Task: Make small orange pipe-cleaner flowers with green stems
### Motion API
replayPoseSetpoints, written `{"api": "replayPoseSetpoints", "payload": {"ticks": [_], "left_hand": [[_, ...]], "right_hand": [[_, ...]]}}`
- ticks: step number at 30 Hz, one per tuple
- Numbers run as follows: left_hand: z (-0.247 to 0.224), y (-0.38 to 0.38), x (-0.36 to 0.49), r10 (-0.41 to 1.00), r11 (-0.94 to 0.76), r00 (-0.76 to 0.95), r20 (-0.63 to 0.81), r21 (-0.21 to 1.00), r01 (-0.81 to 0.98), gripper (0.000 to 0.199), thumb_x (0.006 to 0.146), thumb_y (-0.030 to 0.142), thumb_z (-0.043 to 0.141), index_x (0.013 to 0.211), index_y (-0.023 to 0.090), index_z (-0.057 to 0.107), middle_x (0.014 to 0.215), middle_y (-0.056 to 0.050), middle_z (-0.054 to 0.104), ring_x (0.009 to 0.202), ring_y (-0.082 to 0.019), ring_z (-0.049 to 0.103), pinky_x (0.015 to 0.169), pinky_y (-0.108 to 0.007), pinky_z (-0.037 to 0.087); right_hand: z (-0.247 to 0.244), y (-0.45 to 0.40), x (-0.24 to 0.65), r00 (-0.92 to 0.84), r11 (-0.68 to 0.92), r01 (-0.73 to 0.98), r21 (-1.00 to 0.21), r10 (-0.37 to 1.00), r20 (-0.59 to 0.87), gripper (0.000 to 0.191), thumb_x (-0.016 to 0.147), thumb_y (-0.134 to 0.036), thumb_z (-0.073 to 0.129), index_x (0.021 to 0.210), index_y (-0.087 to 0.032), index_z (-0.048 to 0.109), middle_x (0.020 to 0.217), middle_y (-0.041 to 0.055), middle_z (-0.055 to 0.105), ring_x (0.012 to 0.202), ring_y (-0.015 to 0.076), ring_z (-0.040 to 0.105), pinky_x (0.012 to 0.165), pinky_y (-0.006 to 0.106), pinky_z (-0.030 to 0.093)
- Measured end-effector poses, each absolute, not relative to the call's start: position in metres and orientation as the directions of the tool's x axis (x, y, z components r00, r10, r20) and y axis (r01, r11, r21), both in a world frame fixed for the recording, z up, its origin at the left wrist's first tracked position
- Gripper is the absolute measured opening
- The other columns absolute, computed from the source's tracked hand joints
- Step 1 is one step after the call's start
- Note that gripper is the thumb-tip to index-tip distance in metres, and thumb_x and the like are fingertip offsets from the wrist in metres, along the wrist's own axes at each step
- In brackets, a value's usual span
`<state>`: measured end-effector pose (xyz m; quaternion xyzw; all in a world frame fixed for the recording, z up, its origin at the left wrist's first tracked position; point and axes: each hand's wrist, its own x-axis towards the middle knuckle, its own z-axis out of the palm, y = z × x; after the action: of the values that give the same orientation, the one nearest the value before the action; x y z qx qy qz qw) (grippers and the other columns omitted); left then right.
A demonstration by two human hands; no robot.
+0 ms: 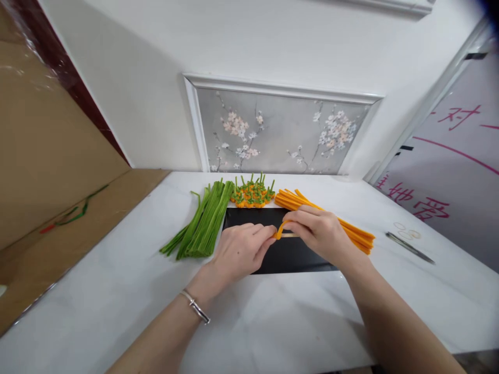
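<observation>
Over the black mat (288, 259), my two hands meet at one short fuzzy orange strip (280, 227) that bends against a pale thin stick (289, 235). The fingers of my left hand (241, 249) are pressed together, thumb and forefinger pinching the strip's lower end by the stick. My right hand (317, 227) pinches its upper end between thumb and forefinger; I cannot tell whether the curled fingers below also grip the stick.

At the mat's left side lies a bundle of green stems (206, 223). Just beyond its far edge sits a cluster of small orange-and-green pieces (253, 193), their green stalks poking up. A bundle of orange stems (356, 234) runs slantwise along the mat's right side — partly hidden behind my right hand. Well to the mat's right, on the white tabletop (312, 317), lie a thin metal tool (410, 248) and some pale loops (407, 231).
</observation>
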<state>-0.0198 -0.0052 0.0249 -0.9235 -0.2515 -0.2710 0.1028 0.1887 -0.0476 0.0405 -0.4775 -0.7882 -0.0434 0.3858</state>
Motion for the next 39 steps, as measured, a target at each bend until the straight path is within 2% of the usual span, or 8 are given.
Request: {"api": "replayPoseSetpoints", "payload": {"ticks": [5, 10, 15, 19, 24, 33, 36, 39], "left_hand": [[0.027, -0.01, -0.018, 0.393, -0.868, 0.73, 0.559, -0.035, 0.495, 0.017, 0.093, 0.031, 0.047, 0.088, 0.021, 0.06, 0.069, 0.002, 0.062, 0.063, -0.014, 0.054, 0.055, -0.028, 0.031], [0.025, -0.011, -0.016, 0.367, -0.876, 0.7, 0.613, -0.025, 0.481, 0.024, 0.094, 0.036, 0.049, 0.079, 0.021, 0.061, 0.062, 0.004, 0.06, 0.057, -0.012, 0.05, 0.053, -0.028, 0.029], [0.024, -0.011, -0.014, 0.335, -0.884, 0.642, 0.689, -0.005, 0.467, 0.018, 0.093, 0.035, 0.052, 0.093, 0.021, 0.064, 0.064, 0.004, 0.064, 0.055, -0.011, 0.051, 0.053, -0.026, 0.032], [0.023, -0.008, -0.015, 0.321, -0.887, 0.612, 0.723, 0.003, 0.461, 0.022, 0.093, 0.032, 0.054, 0.111, 0.022, 0.063, 0.068, 0.004, 0.067, 0.057, -0.011, 0.054, 0.055, -0.024, 0.035], [0.021, -0.005, -0.017, 0.389, -0.854, 0.575, 0.72, 0.048, 0.517, 0.024, 0.094, 0.032, 0.051, 0.114, 0.026, 0.064, 0.067, 0.004, 0.065, 0.059, -0.011, 0.056, 0.055, -0.023, 0.036], [0.023, -0.005, -0.016, 0.622, -0.717, 0.574, 0.532, 0.092, 0.691, 0.018, 0.094, 0.031, 0.052, 0.106, 0.029, 0.065, 0.073, 0.005, 0.067, 0.067, -0.013, 0.062, 0.052, -0.025, 0.033], [0.024, -0.005, -0.015, 0.663, -0.692, 0.59, 0.461, 0.078, 0.717, 0.012, 0.092, 0.029, 0.055, 0.096, 0.028, 0.066, 0.073, 0.005, 0.068, 0.068, -0.014, 0.062, 0.051, -0.026, 0.032], [0.024, -0.005, -0.015, 0.668, -0.675, 0.608, 0.429, 0.005, 0.737, 0.011, 0.091, 0.027, 0.057, 0.086, 0.024, 0.066, 0.073, 0.004, 0.068, 0.069, -0.016, 0.063, 0.052, -0.027, 0.033]], "right_hand": [[0.041, -0.042, 0.195, -0.213, 0.528, 0.734, -0.428, 0.777, 0.592, 0.02, 0.092, -0.035, 0.056, 0.085, -0.023, 0.069, 0.075, 0.0002, 0.066, 0.069, 0.0151, 0.062, 0.068, 0.028, 0.047], [0.04, -0.038, 0.2, -0.258, 0.491, 0.655, -0.575, 0.86, 0.44, 0.019, 0.091, -0.034, 0.056, 0.084, -0.021, 0.068, 0.075, -0.0008, 0.065, 0.066, 0.0135, 0.059, 0.062, 0.025, 0.045], [0.036, -0.037, 0.204, -0.354, 0.467, 0.636, -0.614, 0.884, 0.306, 0.028, 0.093, -0.035, 0.051, 0.075, -0.019, 0.065, 0.064, -0.0019, 0.057, 0.059, 0.0115, 0.05, 0.053, 0.024, 0.038], [0.031, -0.039, 0.203, -0.4, 0.477, 0.651, -0.59, 0.877, 0.268, 0.033, 0.091, -0.035, 0.053, 0.063, -0.019, 0.054, 0.056, -0.0045, 0.044, 0.053, 0.0096, 0.037, 0.049, 0.023, 0.03], [0.03, -0.044, 0.196, -0.476, 0.531, 0.674, -0.513, 0.844, 0.247, 0.033, 0.092, -0.031, 0.051, 0.062, -0.019, 0.048, 0.056, -0.0055, 0.036, 0.052, 0.0091, 0.028, 0.049, 0.024, 0.026], [0.036, -0.052, 0.185, -0.51, 0.559, 0.746, -0.362, 0.829, 0.228, 0.035, 0.091, -0.026, 0.052, 0.06, -0.018, 0.039, 0.055, -0.0062, 0.038, 0.051, 0.0083, 0.029, 0.053, 0.024, 0.024], [0.035, -0.052, 0.185, -0.517, 0.57, 0.754, -0.326, 0.822, 0.239, 0.033, 0.091, -0.024, 0.051, 0.06, -0.018, 0.042, 0.055, -0.0058, 0.039, 0.051, 0.0087, 0.03, 0.053, 0.025, 0.025], [0.036, -0.053, 0.183, -0.527, 0.589, 0.756, -0.285, 0.806, 0.268, 0.03, 0.093, -0.024, 0.05, 0.063, -0.018, 0.049, 0.056, -0.0045, 0.045, 0.051, 0.0093, 0.035, 0.053, 0.025, 0.026]]}}
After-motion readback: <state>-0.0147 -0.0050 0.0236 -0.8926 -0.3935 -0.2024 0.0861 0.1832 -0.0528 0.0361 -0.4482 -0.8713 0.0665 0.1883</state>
